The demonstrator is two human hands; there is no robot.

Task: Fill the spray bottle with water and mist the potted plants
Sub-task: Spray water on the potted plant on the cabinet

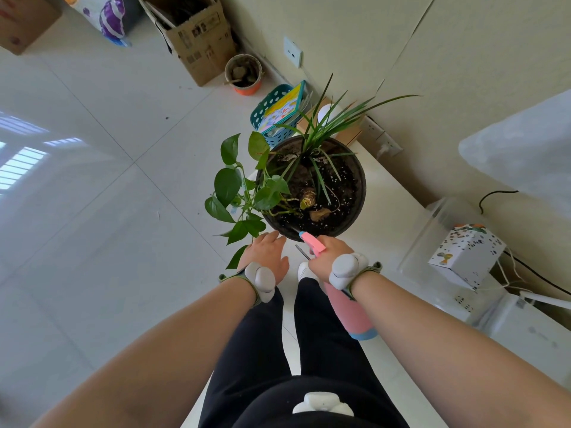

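A pink spray bottle (349, 313) with a blue base hangs below my right hand (324, 253), which grips its pink trigger head. The nozzle points at the dark soil of a round black pot (358, 208) on the floor. The pot holds a broad-leaved trailing plant (228, 183) on its left side and a thin-leaved grassy plant (327, 125) at the back. My left hand (265, 253) is open, fingers straight, touching the lowest leaves at the pot's near left rim.
A teal basket (265, 109) with a colourful book stands behind the pot by the wall. Farther back are a small orange-based pot (244, 74) and a cardboard box (197, 35). A clear plastic bin (438, 236) and a power strip (383, 137) lie on the right.
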